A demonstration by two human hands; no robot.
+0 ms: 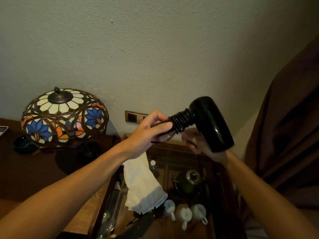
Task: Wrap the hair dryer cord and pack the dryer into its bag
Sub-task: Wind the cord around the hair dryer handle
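Bag: pale cloth bag, crumpled, lay on wooden surface below.
Left hand: closed on black cord, coiled round handle.
Right hand: gripped glossy black dryer, held mid-air.
Lamp: domed stained-glass lamp behind.

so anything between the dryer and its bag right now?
Nothing visible blocks it. The hair dryer is held up by both hands, cord coiled on its handle. The white bag lies below on the cabinet, but the left forearm covers its top end, so I can't see the opening.
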